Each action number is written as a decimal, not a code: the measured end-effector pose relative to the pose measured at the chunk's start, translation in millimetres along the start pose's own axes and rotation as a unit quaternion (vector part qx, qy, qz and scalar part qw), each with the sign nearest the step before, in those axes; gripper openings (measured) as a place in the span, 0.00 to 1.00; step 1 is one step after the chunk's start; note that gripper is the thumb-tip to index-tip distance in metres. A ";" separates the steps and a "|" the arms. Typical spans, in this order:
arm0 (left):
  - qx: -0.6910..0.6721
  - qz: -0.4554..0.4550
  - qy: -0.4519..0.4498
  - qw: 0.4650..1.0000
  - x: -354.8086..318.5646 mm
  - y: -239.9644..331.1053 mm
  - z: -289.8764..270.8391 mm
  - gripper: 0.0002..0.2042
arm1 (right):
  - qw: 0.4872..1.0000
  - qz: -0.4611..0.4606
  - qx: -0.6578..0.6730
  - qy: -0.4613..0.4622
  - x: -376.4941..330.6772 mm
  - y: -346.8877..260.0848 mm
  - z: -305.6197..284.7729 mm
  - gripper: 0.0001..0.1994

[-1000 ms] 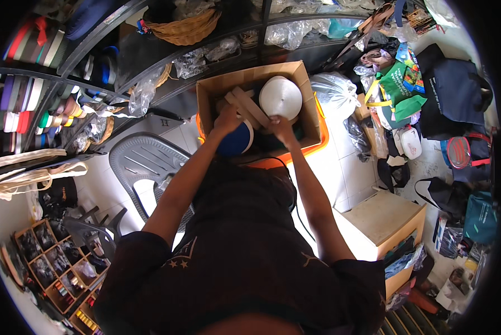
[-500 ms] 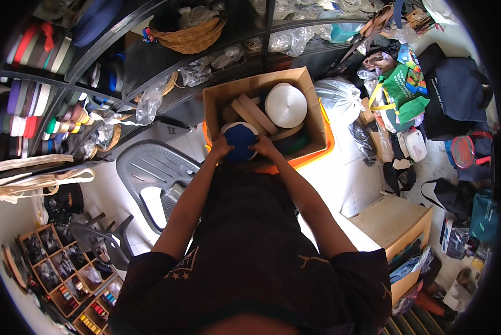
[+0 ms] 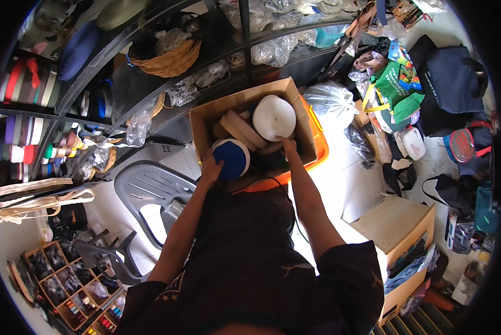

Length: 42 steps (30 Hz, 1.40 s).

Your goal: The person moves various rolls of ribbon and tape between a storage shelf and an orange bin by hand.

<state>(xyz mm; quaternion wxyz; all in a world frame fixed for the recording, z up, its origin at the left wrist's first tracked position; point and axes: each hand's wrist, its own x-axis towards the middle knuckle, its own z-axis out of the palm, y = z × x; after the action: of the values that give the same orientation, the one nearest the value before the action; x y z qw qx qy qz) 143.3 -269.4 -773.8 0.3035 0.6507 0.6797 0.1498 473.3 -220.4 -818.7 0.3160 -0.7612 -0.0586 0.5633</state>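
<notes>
A cardboard box (image 3: 203, 125) in front of me holds several rolls of webbing tape. At its near left corner, my left hand (image 3: 210, 168) grips the rim of a blue roll with a white edge (image 3: 231, 158), fingers over its face. The fingers of my right hand (image 3: 288, 147) are closed at the lower edge of a big white roll (image 3: 274, 118) on the box's right side. Between them lean beige rolls (image 3: 240, 131), tilted on edge. A dark roll under my right hand is mostly hidden.
An orange crate (image 3: 316, 125) surrounds the box. To the left stands a grey plastic chair (image 3: 144, 178); black shelves (image 3: 133, 92) with tape rolls and a wicker basket (image 3: 169, 60) curve behind. A wooden cabinet (image 3: 393, 223) is at right, bags (image 3: 395, 84) beyond.
My right hand has left the blue roll and moved right to the white roll's edge. My left hand stays on the blue roll. The whole view has shifted slightly.
</notes>
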 end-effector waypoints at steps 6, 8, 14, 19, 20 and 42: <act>-0.051 -0.053 -0.024 0.997 -23.1 9.5 -18.2 0.29 | 0.991 -0.116 0.049 0.037 28.6 -10.2 14.3 0.47; -0.051 -0.050 -0.020 0.997 -21.3 16.0 -19.8 0.29 | 0.987 -0.077 0.094 0.102 62.7 -10.1 23.9 0.46; -0.022 -0.037 -0.003 0.999 -23.3 4.2 -11.2 0.30 | 0.979 -0.139 0.139 0.054 56.5 -21.9 17.1 0.40; -0.036 -0.045 -0.015 0.998 -22.3 0.1 -6.7 0.30 | 0.979 -0.089 0.026 0.179 8.9 -43.9 27.6 0.37; -0.039 -0.049 -0.018 0.998 -23.0 1.6 -6.9 0.30 | 0.989 -0.074 0.071 0.107 7.3 -43.8 24.6 0.38; 0.124 0.309 0.090 0.939 -4.7 180.3 -70.2 0.35 | 0.942 -0.203 0.260 -0.062 -161.9 -84.7 26.3 0.21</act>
<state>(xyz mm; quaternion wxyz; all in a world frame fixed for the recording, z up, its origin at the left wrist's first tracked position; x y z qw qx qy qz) 243.6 -241.0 -610.6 0.0965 0.8450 0.4827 0.2087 414.4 -214.3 -643.9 0.6064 -0.5879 -0.0824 0.5290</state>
